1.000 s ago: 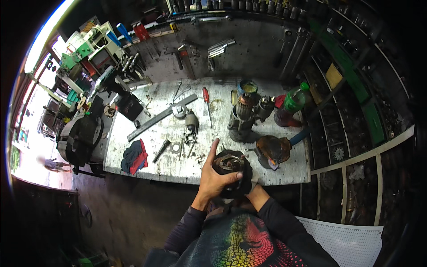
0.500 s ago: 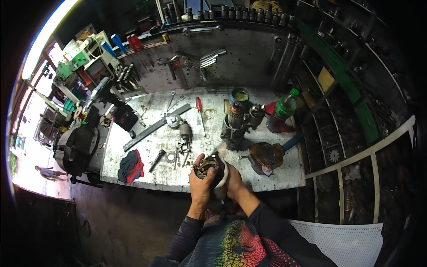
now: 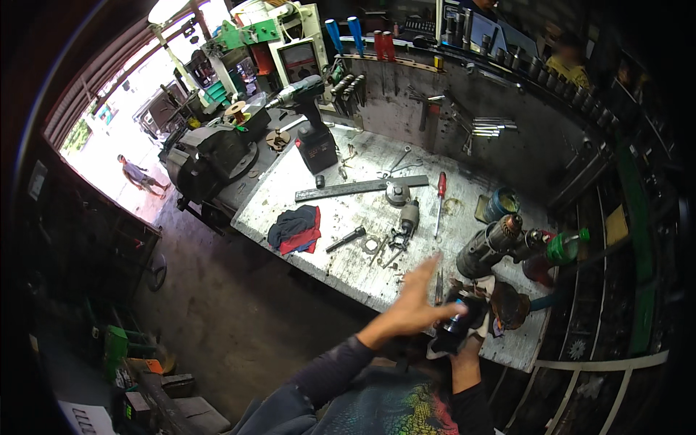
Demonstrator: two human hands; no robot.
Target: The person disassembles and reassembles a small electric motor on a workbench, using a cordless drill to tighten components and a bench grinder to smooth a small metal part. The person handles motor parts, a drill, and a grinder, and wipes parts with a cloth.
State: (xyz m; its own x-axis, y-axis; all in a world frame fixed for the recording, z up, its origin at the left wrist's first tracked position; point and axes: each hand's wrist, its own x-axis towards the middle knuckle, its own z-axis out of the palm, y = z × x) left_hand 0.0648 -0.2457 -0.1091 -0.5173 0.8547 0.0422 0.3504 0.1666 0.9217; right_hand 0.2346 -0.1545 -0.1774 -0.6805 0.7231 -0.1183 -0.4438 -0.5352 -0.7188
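Observation:
My left hand is open and slightly blurred, its fingers stretched out over the near edge of the workbench. Its thumb tip overlaps a black, rounded metal part; whether they touch, I cannot tell. My right hand holds that part from below, together with a pale cloth wrapped around it. Left of my hands on the bench lie a black socket-like tool, a small motor piece, a round metal cap and a red-handled screwdriver.
Dark machine assemblies and a green-capped bottle stand at the bench's right. A cordless impact wrench, a flat steel bar and a red-and-black cloth lie leftward. A person walks outside the doorway.
The view has swung left, showing more of the doorway and floor. My left hand has come off the part and its fingers have straightened; the right still holds it with the cloth.

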